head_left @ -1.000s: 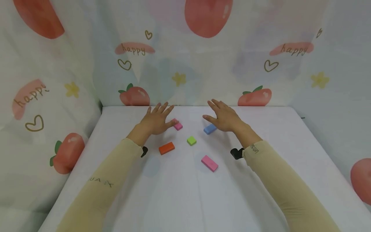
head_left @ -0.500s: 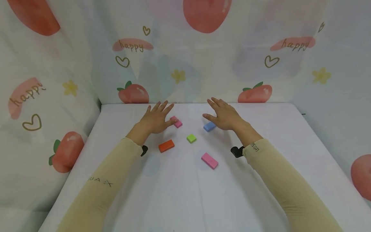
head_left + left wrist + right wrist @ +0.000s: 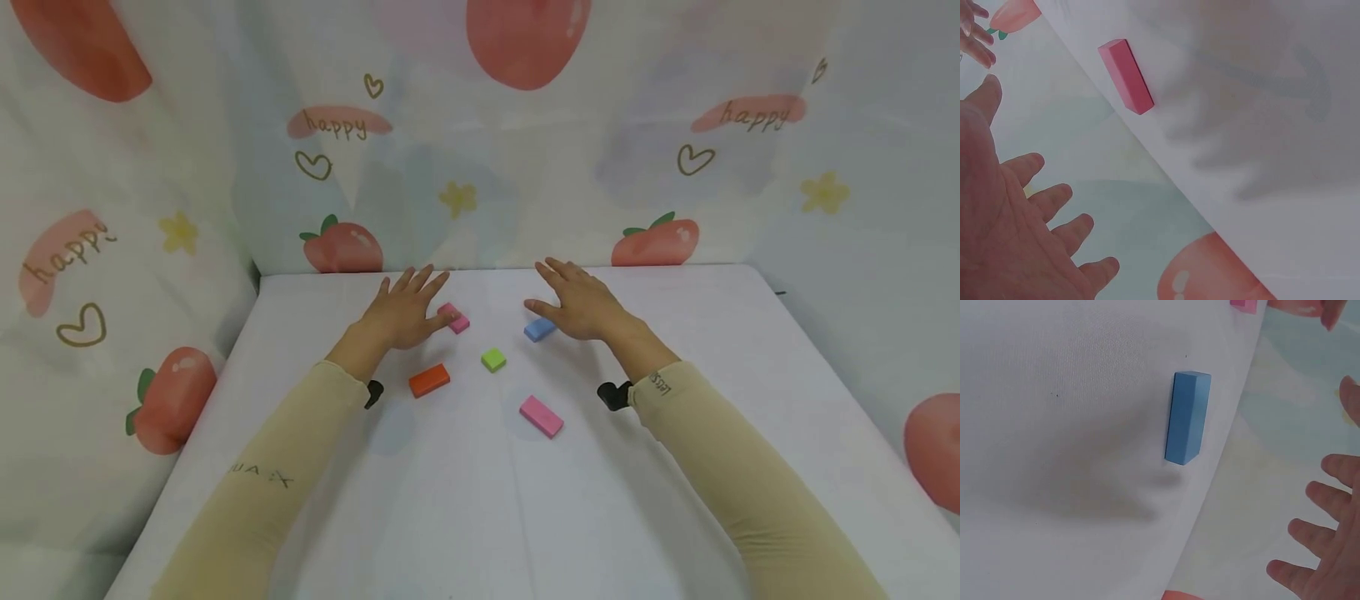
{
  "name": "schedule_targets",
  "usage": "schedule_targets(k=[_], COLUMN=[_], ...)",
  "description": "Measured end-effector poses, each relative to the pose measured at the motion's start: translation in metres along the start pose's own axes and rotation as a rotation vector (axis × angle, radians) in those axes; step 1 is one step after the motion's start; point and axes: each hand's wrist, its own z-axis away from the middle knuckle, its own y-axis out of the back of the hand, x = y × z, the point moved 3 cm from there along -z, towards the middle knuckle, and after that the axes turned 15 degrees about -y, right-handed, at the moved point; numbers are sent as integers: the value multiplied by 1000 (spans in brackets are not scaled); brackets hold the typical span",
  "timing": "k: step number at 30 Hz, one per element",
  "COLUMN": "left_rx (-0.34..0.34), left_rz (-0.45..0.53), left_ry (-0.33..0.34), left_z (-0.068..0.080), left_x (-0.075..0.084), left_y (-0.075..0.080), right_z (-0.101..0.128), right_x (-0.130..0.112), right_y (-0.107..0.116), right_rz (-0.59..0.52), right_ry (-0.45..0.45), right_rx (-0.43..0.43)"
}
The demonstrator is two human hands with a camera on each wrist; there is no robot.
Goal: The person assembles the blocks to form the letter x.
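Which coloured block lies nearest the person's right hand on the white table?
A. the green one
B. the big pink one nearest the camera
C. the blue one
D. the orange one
C: in the head view the blue block lies right beside the open right hand, by its thumb, while the orange block, green block and near pink block lie farther off on the table.

Both arms in long beige sleeves (image 3: pixel 720 467) with small dark lettering printed on them, plus a black wrist strap (image 3: pixel 613 395) at each cuff; hands bare.
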Motion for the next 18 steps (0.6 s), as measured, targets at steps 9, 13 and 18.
schedule_targets(k=[9,13,18], left_rx=[8,-3,6], left_rz=[5,6,6], left_ry=[1,1,11], left_z=[0,1,3], left_x=[1,2,3], left_y=[-3,-3,-4], right_z=[3,5,8], right_x=[4,8,10], right_y=[0,0,0], right_rz=[3,-1,-22], right_ry=[-2,-7,-7], right_rx=[-9,-14,-17])
